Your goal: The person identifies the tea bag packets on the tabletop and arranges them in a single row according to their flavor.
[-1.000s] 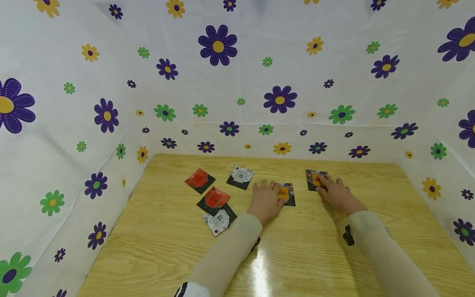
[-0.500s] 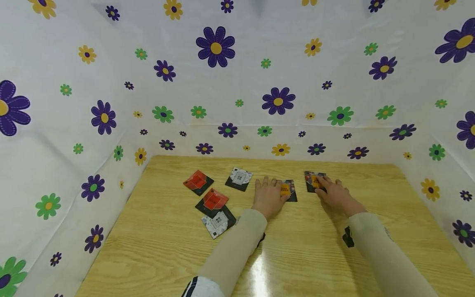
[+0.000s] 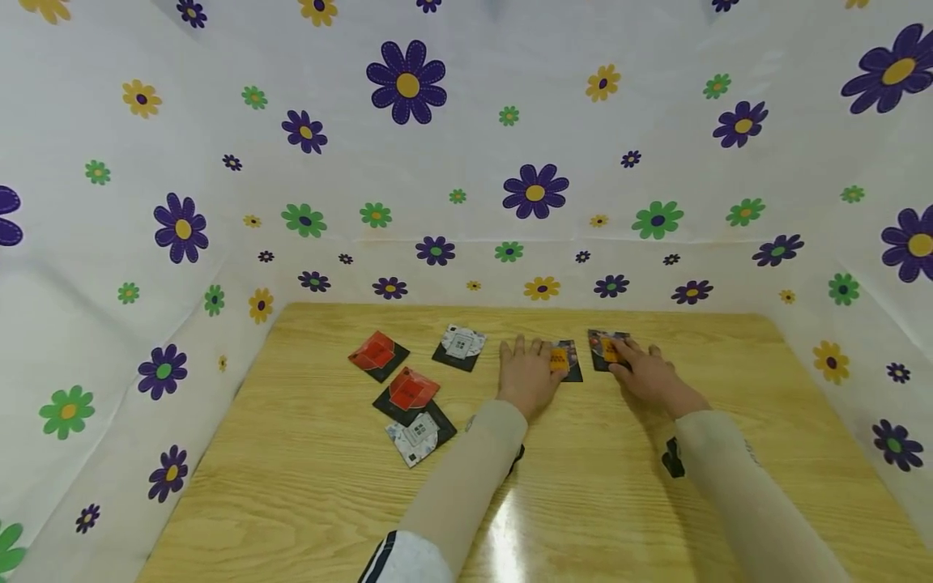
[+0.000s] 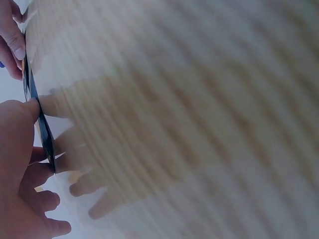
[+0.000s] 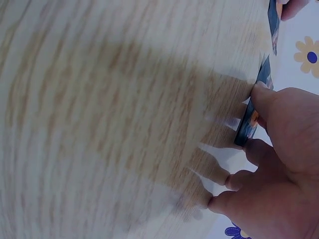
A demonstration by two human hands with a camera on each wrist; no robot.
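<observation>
My left hand [image 3: 528, 374] lies over a flat square packet [image 3: 574, 364], dark with an orange label, its fingers spread and the thumb on the packet's lower part. The fingers cover the packet's left side. To the right, a similar dark packet with an orange label [image 3: 599, 356] lies under my right hand [image 3: 652, 379], which covers its right part. In the right wrist view, the thumb [image 5: 261, 97] and index finger touch this packet [image 5: 247, 122] near its edges. Both packets rest flat on the wooden table, a narrow gap between them.
Left of my hands lie two red-and-black packets [image 3: 377, 355] and two white-and-black packets [image 3: 459, 346]. The lower red packet [image 3: 411, 390] overlaps a white one [image 3: 419, 433]. Flower-printed white cloth [image 3: 466, 146] borders the table's [image 3: 306, 518] back and sides.
My left hand has slid its packet away from me and rightward, closer to the packet under my right hand. The right hand and its packet have stayed about in place; the head view has shifted slightly.
</observation>
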